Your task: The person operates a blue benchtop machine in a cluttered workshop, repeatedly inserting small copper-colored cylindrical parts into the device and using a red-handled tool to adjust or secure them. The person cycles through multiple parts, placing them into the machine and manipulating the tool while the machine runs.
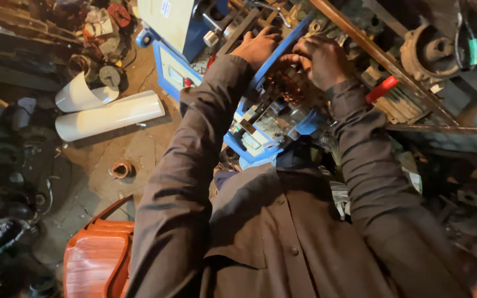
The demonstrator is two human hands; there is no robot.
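Observation:
A blue coil winding machine [274, 124] stands in front of me with copper wire coils [285, 85] on its former. My left hand [258, 47] rests on the upper left side of the blue frame, fingers curled against it. My right hand [321, 60] is bent over the copper wire coils, fingertips touching the windings. Both arms are in dark brown sleeves. What the fingers pinch is hidden by the hands themselves.
Two white rolled sheets [109, 116] lie on the stone floor at left. An orange plastic stool [97, 259] is at the lower left. A rusty metal bar [382, 58] crosses the bench, with a red-handled tool [382, 88] and motor housings [429, 52] at right. Scrap parts fill the left edge.

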